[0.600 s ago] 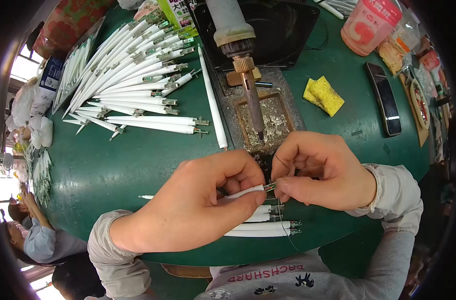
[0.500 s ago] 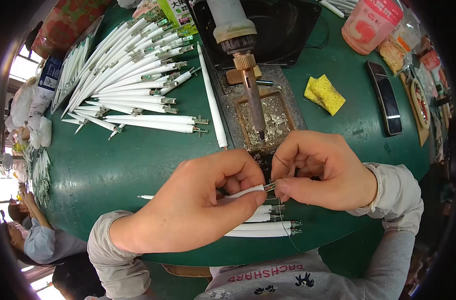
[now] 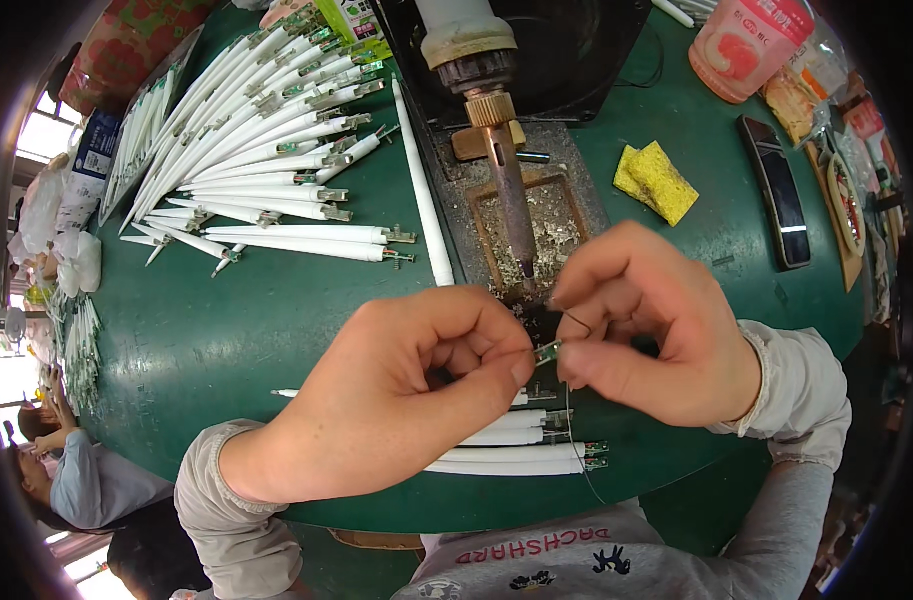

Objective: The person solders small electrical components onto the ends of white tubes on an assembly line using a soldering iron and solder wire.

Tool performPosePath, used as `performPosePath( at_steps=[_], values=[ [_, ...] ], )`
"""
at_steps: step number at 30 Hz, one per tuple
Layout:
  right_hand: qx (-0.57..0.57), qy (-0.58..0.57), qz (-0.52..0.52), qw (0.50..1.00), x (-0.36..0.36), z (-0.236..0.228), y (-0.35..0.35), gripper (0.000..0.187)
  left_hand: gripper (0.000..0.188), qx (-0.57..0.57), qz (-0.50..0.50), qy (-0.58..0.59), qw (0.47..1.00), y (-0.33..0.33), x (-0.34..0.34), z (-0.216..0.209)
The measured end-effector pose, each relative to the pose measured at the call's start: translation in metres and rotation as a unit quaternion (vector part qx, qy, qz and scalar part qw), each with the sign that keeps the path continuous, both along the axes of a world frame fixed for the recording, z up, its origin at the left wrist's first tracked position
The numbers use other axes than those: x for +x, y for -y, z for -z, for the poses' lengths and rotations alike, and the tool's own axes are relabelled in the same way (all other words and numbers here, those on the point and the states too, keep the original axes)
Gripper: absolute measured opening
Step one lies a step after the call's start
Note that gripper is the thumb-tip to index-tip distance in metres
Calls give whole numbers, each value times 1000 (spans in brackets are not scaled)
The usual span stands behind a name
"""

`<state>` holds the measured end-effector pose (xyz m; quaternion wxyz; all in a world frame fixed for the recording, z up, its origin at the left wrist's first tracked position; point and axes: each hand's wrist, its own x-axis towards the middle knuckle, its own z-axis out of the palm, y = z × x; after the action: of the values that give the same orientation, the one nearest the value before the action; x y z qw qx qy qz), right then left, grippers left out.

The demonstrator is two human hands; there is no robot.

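Centrally in the frame, I register a small green circuit piece [image 3: 547, 353] projecting rightward from the left hand [image 3: 401, 400], which pinches it, long axis rising slightly toward the right hand [image 3: 666, 345]. That hand, its fingers closed on a thin grey wire [image 3: 576, 321], sits nearest the piece's free end; contact I cannot confirm. Above, the soldering iron [image 3: 490, 110] points downward.

At nine o'clock from the tubular metal soldering iron [image 3: 511, 190] lie slim white rods [image 3: 246, 182]; at three, a squarish yellow sponge [image 3: 658, 185].
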<state>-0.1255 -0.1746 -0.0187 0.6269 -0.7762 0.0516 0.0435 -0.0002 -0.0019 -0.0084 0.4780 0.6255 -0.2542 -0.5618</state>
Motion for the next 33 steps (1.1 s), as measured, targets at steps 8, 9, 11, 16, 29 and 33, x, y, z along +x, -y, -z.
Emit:
performPosePath(
  at_steps=[8,9,11,16,29,33],
  values=[
    [-14,30,2,999,2,-1,3,13,13,-47,-45,86,994,-1,4,2],
    [-14,29,3,999,3,0,3,13,13,-47,-45,85,994,0,4,1],
    [15,38,15,999,4,2,2,13,14,-60,-55,106,991,0,4,0],
    [74,29,34,996,7,2,0,13,13,-102,-65,117,986,2,5,3],
    [84,51,34,995,10,7,2,15,11,-116,-72,84,987,1,9,3],
    [79,56,30,995,10,7,2,15,11,-99,-79,80,989,1,10,4]
  ],
)
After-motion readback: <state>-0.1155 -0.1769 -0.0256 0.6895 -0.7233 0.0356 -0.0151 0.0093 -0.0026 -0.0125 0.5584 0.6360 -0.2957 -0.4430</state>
